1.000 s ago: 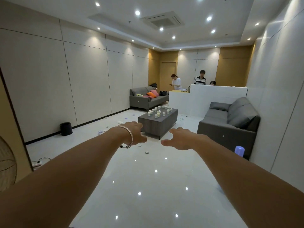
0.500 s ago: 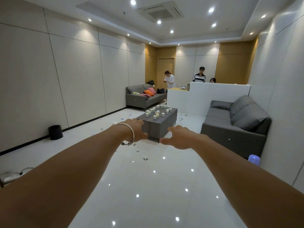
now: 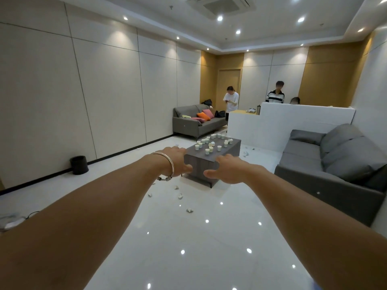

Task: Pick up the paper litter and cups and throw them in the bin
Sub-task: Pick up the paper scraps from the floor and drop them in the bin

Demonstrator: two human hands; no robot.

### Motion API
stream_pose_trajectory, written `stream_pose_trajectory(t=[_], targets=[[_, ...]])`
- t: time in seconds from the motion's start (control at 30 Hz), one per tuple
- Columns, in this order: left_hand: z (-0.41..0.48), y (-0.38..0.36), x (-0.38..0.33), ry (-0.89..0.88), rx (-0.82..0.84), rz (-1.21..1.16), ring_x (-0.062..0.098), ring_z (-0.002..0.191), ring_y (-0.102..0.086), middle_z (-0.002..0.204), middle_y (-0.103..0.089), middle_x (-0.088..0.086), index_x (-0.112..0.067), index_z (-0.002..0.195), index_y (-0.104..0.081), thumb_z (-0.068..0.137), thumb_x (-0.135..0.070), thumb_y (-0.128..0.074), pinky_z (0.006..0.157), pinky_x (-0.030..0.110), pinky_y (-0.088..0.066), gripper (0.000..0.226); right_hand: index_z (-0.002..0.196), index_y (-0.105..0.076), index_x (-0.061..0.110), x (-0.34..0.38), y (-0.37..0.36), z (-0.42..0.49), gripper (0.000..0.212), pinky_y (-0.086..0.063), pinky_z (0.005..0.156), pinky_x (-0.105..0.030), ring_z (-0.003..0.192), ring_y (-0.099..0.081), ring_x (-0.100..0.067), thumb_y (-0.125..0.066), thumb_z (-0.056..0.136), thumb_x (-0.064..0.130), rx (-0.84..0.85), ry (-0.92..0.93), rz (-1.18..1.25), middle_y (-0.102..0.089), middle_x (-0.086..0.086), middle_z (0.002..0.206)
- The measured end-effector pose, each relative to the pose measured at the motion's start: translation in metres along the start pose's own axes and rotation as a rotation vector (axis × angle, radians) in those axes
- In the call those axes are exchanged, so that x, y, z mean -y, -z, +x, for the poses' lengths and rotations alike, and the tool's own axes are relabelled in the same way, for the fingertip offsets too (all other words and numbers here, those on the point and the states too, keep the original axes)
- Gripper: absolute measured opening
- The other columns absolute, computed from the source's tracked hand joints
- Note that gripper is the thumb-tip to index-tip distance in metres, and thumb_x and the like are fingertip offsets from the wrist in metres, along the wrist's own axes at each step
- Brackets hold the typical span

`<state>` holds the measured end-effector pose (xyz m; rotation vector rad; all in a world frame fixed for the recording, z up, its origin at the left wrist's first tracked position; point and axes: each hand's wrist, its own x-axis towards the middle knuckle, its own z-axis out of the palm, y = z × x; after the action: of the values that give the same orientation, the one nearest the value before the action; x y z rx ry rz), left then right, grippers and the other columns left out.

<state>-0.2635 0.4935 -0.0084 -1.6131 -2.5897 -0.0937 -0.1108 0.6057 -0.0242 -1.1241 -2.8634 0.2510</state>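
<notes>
Here, both arms are reaching forward at chest height: the left hand (image 3: 177,162), wearing a bracelet (image 3: 167,164), and the right hand (image 3: 227,169) are both hanging palm-down with fingers loosely spread and gripping nothing. Judging from this, the task is only beginning. Many small paper cups (image 3: 211,143) are standing, a few lying tipped, on the grey coffee table (image 3: 201,164) ahead, and none appears collected. Crumpled paper litter (image 3: 189,210) is lying scattered on the glossy white floor (image 3: 188,237) between the person and the table, with further scraps (image 3: 246,153) lying beyond the table's right end. The black bin (image 3: 79,165) is standing against the left wall, well apart from both table and litter, so each load is likely calling for a walk across open floor. A grey sofa (image 3: 335,164) is lining the right side, a second sofa (image 3: 196,122) with coloured cushions is standing at the far end, and people are standing near a white counter (image 3: 282,122). A cable (image 3: 31,214) is trailing along the floor at lower left, possibly a trip hazard near the bin route; otherwise nothing seems to be blocking the way.
</notes>
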Motion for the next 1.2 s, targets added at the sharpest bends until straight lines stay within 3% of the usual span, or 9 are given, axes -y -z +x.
stream_pose_trajectory(t=[0.27,0.67,0.83,1.0,1.2], targets=[[0.127,-0.035,0.018,0.047,0.046,0.017,0.024,0.123,-0.045,0.14,-0.045,0.004,-0.021,0.14,-0.037,0.085,-0.051,-0.051,0.096,0.039,-0.042,0.064,0.149,-0.029,0.021,-0.035,-0.012,0.133,0.084,-0.037,0.106,-0.046,0.134,-0.036,-0.033,-0.048,0.085,0.071,0.048,0.032,-0.012,-0.033,-0.009,0.152],[0.364,-0.049,0.103,0.027,0.009,0.027,0.025,0.115,-0.05,0.134,-0.05,0.006,-0.018,0.133,-0.045,0.087,-0.048,-0.051,0.094,0.039,-0.045,0.055,0.148,-0.032,0.021,-0.04,-0.012,0.39,0.081,-0.039,0.104,-0.046,0.133,-0.038,-0.032,-0.048,0.086,0.07,0.013,0.034,0.008,-0.034,-0.01,0.15],[0.451,-0.068,0.123,0.018,0.065,0.031,0.025,0.12,-0.049,0.148,-0.036,0.006,-0.019,0.139,-0.04,0.087,-0.048,-0.052,0.097,0.04,-0.044,0.061,0.148,-0.032,0.021,-0.05,-0.016,0.484,0.085,-0.038,0.105,-0.049,0.135,-0.036,-0.032,-0.047,0.083,0.074,0.044,0.031,-0.02,-0.033,-0.01,0.151],[0.549,-0.087,0.141,0.042,0.055,0.015,0.025,0.115,-0.051,0.134,-0.049,0.006,-0.018,0.135,-0.043,0.086,-0.049,-0.054,0.095,0.041,-0.046,0.06,0.147,-0.033,0.023,-0.068,-0.023,0.587,0.086,-0.037,0.104,-0.05,0.135,-0.035,-0.034,-0.046,0.081,0.076,0.047,0.058,-0.031,-0.032,-0.009,0.152],[0.667,-0.098,0.149,0.095,0.074,0.025,0.024,0.123,-0.046,0.144,-0.041,0.005,-0.021,0.147,-0.028,0.087,-0.047,-0.052,0.097,0.037,-0.042,0.069,0.148,-0.032,0.024,-0.103,-0.012,0.712,0.085,-0.039,0.104,-0.05,0.135,-0.036,-0.031,-0.046,0.081,0.075,0.049,0.11,-0.035,-0.035,-0.007,0.151]])
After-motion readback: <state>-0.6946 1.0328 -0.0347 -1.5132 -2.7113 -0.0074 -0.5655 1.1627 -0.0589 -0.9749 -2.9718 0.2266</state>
